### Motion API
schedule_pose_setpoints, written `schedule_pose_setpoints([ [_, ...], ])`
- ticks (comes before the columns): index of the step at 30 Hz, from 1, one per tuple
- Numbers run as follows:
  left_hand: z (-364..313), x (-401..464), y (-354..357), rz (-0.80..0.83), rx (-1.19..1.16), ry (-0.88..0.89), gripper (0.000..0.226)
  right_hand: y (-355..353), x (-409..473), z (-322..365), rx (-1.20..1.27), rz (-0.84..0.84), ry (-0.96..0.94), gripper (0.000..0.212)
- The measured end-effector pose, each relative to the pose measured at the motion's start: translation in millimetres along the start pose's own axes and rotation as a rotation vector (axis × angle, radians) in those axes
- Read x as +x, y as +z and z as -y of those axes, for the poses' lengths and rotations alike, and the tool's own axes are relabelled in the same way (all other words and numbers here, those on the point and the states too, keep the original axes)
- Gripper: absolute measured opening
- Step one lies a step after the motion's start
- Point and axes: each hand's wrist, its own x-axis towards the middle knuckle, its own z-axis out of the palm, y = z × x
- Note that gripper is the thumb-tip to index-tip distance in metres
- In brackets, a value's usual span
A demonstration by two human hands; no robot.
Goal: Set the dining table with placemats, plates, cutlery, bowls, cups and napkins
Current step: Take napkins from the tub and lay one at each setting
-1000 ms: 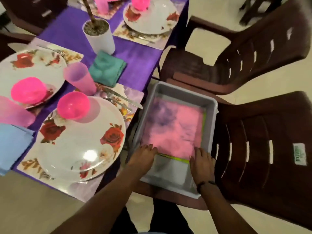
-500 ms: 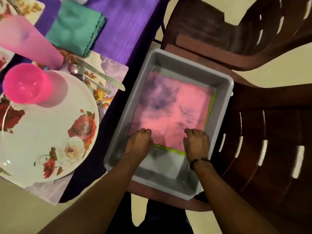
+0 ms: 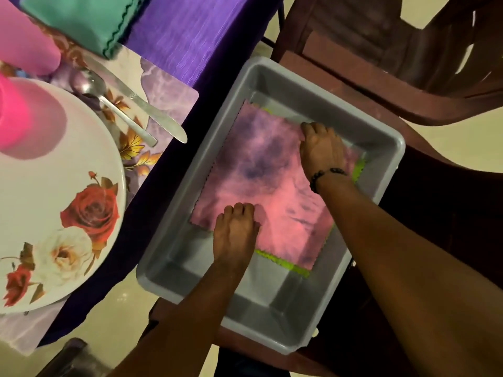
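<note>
Left hand: your left hand (image 3: 235, 229) lies flat, fingers relaxed, on the pink napkin's (image 3: 261, 186) near edge.
Right hand: your right hand (image 3: 322, 149) grips its far right corner, fingers curled, arm stretched across.
Napkin: inside the gray tub (image 3: 392, 148), over a green one (image 3: 283, 262).
Tub: beside the table's right edge.

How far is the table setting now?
Done: one place has a rose plate, spoon, knife and green napkin. In hand: both hands, left and right, rest on the pink napkin in the grey tub. Left: laying it.
</note>
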Motion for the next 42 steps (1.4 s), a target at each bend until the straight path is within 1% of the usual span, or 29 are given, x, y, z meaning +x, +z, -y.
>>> schedule_pose_setpoints([
  [3,-1.5,1.0,3.2,-0.024,-0.04,-0.044,0.029,5.0,12.0,2.8,-0.021,-0.006,0.029,0.041],
  [5,-3.8,2.2,3.7,-0.041,-0.076,-0.07,0.024,4.8,18.6,2.4,0.006,-0.029,0.056,0.034],
  [8,-6.1,3.7,3.5,-0.046,-0.095,-0.089,0.024,1.9,22.8,1.2,0.029,-0.086,0.045,0.021],
  [10,-6.2,3.8,4.4,-0.036,-0.083,-0.097,0.028,1.0,22.4,-0.9,0.033,-0.113,0.043,0.018],
  [13,-6.5,3.8,6.2,-0.036,-0.061,-0.099,0.03,1.6,20.8,-6.6,0.054,-0.084,0.072,0.017],
  [16,-8.6,4.0,6.0,-0.028,-0.079,-0.099,0.028,5.0,22.3,-11.3,0.053,-0.042,0.075,0.021],
  [22,-5.7,4.5,9.7,-0.033,-0.111,-0.107,0.031,11.3,22.0,-4.1,0.094,-0.125,0.088,0.012],
  [27,-5.6,6.5,11.1,-0.024,-0.116,-0.119,0.03,8.8,19.6,-1.0,0.117,-0.112,0.106,0.024],
  [31,-4.7,7.5,10.4,0.005,-0.129,-0.116,0.031,10.3,20.8,4.1,0.133,-0.173,0.117,0.014],
  [35,-4.6,6.3,8.1,-0.003,-0.127,-0.109,0.028,5.3,15.9,2.4,0.119,-0.235,0.07,0.013],
  [37,-4.3,5.7,5.1,0.014,-0.153,-0.108,0.024,-3.5,10.8,2.0,0.107,-0.228,0.042,0.014],
  [39,-5.1,5.6,2.4,0.045,-0.165,-0.115,0.024,-14.8,2.9,3.8,0.19,-0.193,0.039,0.01],
  [40,-5.8,6.0,1.2,0.048,-0.176,-0.127,0.025,-20.2,-1.8,4.3,0.279,-0.161,0.051,0.008],
  [41,-6.6,6.4,-1.6,0.025,-0.196,-0.132,0.027,-26.4,-6.5,4.1,0.413,-0.121,0.076,0.007],
  [42,-6.7,8.1,-3.3,-0.035,-0.23,-0.146,0.033,-34.1,-11.9,4.6,0.58,-0.074,0.1,0.009],
])
